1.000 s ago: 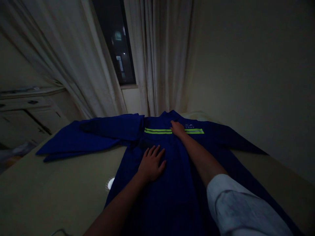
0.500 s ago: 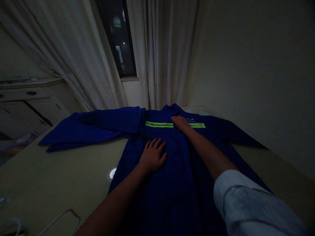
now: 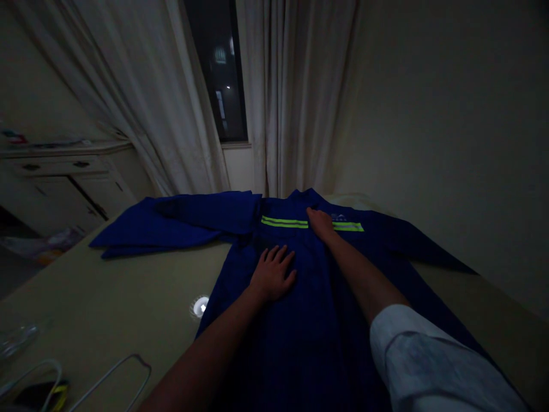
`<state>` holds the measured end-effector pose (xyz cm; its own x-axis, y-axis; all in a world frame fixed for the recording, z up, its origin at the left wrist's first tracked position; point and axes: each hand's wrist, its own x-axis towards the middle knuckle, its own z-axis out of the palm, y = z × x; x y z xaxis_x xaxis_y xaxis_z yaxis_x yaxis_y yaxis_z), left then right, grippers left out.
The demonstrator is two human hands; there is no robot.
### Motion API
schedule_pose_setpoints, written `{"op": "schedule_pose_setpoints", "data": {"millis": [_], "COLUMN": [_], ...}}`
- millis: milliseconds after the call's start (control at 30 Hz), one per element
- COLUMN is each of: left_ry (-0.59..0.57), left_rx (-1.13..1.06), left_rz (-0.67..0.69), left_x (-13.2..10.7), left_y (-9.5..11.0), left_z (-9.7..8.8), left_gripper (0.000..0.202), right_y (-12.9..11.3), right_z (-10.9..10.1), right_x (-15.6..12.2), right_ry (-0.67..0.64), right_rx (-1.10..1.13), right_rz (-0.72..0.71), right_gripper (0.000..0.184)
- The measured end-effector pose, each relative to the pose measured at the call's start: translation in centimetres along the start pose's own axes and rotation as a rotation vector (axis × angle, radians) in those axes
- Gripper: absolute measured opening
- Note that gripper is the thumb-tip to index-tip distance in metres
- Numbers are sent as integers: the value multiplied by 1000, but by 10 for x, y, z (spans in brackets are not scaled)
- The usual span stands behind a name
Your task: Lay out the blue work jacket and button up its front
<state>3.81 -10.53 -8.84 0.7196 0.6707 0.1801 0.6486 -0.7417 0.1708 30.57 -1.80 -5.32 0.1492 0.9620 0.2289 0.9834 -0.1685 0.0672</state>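
The room has a pale wall (image 3: 441, 126) on the right side, and long white curtains (image 3: 295, 97) hang around a dark window (image 3: 218, 68). On the left side stands a white cabinet with drawers (image 3: 60, 177). A wide beige table (image 3: 120, 286) fills the lower part of the view, and a round white light spot (image 3: 200, 306) shines on it, just beside the garment.

A dark blue work jacket (image 3: 291, 320) lies flat on the table, with its collar (image 3: 305, 198) pointing away from the person. One sleeve (image 3: 201, 213) is folded out to the left, and the other sleeve (image 3: 412, 243) goes to the right. Two yellow-green reflective stripes (image 3: 284, 222) cross the chest. A small white logo (image 3: 339, 217) is printed above the stripes, but it is too small and dark to read.

The left hand (image 3: 273, 274) lies open and palm down on the jacket, with the fingers spread. The right hand (image 3: 321, 224) is also open and flat, and it rests on the stripes near the collar. Neither hand is clenched or grasps the cloth. A white shirt sleeve (image 3: 437, 360) covers the right arm.

At the lower left of the table lie a bent white wire (image 3: 115, 380) and a black object with yellow marks (image 3: 40, 395).
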Motion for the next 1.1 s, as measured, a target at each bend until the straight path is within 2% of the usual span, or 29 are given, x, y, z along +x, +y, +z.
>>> {"op": "schedule_pose_setpoints", "data": {"millis": [267,467,667,933,1100], "left_ry": [0,-9,-25,-11,-21], "left_rx": [-11,-16,-12,5,24], "left_rz": [2,-2,-1,-2,3], "left_x": [0,0,0,-1,-1], "left_y": [0,-1,0,1,1], "left_z": [-1,-2,-3,-2,-3], "left_gripper": [66,66,66,65,64], "right_y": [11,21,31,9,9], "right_z": [3,-6,-15,11,19], "right_x": [-2,-15,-14,-18,-16], "right_ry": [16,-25,52,121,164], "right_rx": [109,168,199,227,314], "right_rz": [-50,-48,28,168,92], "right_gripper": [30,21,22,25,27]}}
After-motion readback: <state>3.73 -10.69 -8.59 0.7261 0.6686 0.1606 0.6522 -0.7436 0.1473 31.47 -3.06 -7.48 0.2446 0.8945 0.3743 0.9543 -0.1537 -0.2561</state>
